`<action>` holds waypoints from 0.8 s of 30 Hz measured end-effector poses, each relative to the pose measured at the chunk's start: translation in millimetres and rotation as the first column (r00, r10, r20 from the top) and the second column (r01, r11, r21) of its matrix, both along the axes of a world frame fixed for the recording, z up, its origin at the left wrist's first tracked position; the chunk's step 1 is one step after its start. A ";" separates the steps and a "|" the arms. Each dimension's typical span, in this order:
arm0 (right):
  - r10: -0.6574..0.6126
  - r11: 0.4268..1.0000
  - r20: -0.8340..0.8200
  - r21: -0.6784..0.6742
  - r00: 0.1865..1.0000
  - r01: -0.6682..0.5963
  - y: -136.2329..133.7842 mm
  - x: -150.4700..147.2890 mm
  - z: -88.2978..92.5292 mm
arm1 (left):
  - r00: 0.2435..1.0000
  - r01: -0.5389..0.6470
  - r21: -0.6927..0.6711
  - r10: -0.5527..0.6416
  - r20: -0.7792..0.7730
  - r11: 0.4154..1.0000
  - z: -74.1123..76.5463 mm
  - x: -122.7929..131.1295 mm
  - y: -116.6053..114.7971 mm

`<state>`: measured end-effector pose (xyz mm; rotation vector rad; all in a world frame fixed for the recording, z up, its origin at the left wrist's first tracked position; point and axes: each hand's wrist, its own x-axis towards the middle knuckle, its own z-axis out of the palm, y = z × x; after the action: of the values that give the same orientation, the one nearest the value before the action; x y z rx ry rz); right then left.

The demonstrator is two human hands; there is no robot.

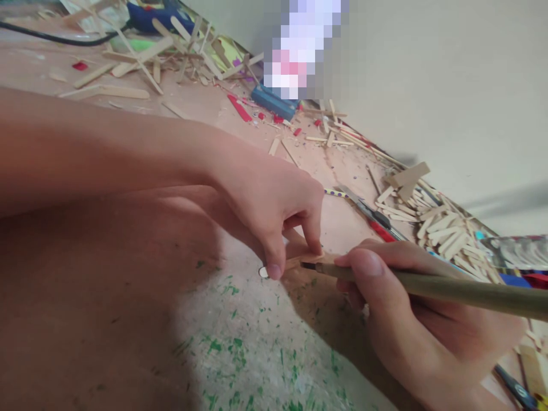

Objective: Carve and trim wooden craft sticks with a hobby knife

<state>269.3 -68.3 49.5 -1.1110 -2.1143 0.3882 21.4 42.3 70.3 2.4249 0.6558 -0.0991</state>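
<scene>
If the small stick (pixel 293 262) at the centre of the frame shifts, or you press too hard, the tool (pixel 449 290) could slip into your left hand (pixel 280 197). That hand holds the stick down on the table (pixel 201 325), thumb and finger slightly apart along it; your right hand (pixel 398 322), lower right, wraps the tool's handle.

left hand (pixel 280 200) and right hand (pixel 411 319) at a thin pale wooden craft stick (pixel 293 262) on a pinkish, green-flecked tabletop (pixel 252 337).
the left hand pins the stick with thumb and fingertip; the right hand grips a long, round-handled wooden tool (pixel 462 292), its dark tip right by the stick. beyond lie a red-and-black craft knife (pixel 377 220), a heap of short pale wooden sticks (pixel 445 231) and a blue rectangular block (pixel 274 103).
</scene>
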 end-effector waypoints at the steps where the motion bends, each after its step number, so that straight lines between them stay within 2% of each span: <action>1: -0.002 1.000 0.005 -0.001 1.000 0.002 -0.3 0.2 -0.3 | 1.000 -0.006 -0.001 0.006 0.007 1.000 -0.3 -0.1 -0.4; 7: 0.008 1.000 0.038 0.005 0.999 -0.008 -0.6 1.8 -1.5 | 0.999 -0.002 -0.034 0.003 0.038 0.999 -2.2 0.4 0.0; 17: -0.002 1.000 0.014 0.001 1.000 0.002 -1.3 2.8 -1.0 | 0.998 0.062 0.007 -0.062 -0.007 0.998 -3.0 -2.0 2.6; 20: -0.008 1.000 0.010 -0.023 1.000 0.008 -2.2 1.2 1.2 | 0.996 0.056 -0.035 -0.053 0.071 0.998 -4.8 -3.1 2.8; 24: -0.029 0.997 0.025 -0.064 0.999 0.031 -3.4 1.0 3.0 | 0.980 0.043 -0.157 -0.012 0.198 0.987 -8.1 -4.9 3.2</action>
<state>270.3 -71.7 52.5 -1.1884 -2.1169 0.4339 16.6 45.5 62.2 2.2530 0.5048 0.0735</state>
